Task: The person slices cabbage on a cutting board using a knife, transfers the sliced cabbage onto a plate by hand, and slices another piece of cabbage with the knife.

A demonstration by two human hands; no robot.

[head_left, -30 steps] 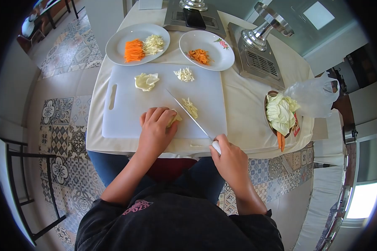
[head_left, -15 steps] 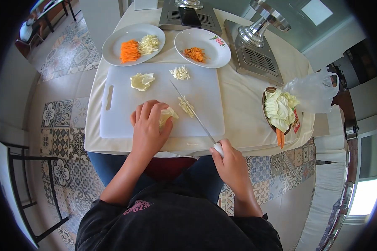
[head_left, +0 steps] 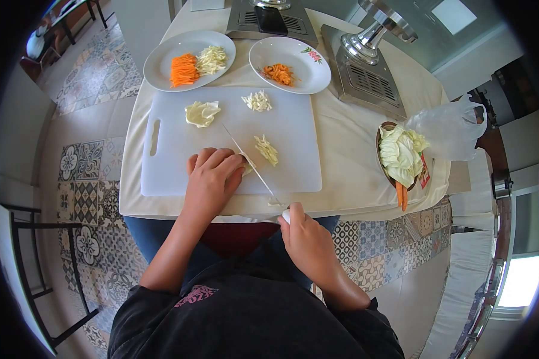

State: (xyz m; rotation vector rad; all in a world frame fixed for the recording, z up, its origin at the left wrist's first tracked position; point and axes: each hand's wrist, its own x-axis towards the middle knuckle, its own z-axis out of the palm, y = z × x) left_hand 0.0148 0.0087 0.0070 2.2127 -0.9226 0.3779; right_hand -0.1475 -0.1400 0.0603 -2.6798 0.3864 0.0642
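Note:
My left hand [head_left: 212, 178] presses a piece of cabbage leaf [head_left: 247, 170] against the white cutting board [head_left: 296, 170], its fingers curled over it and hiding most of it. In my right hand [head_left: 308, 239] is the white handle of a knife [head_left: 253, 165]. The blade slants up and leftward, lying at the cabbage beside my left fingertips. Just right of the blade lies a small pile of cabbage strips [head_left: 266, 150]. Farther back on the board are a loose cabbage leaf piece [head_left: 202, 113] and another heap of cut cabbage [head_left: 257, 101].
Behind the board stand an oval plate [head_left: 157, 69] with carrot and cabbage strips and a flowered plate [head_left: 314, 78] with carrot bits. Metal appliances [head_left: 365, 84] and a phone [head_left: 270, 21] are at the back. At right, a bowl [head_left: 378, 143] holds cabbage and carrots near a plastic bag [head_left: 446, 131].
The knife has moved left, from beside the strips to the cabbage under my left hand. My right hand shifted left with it, while my left hand stays about in place.

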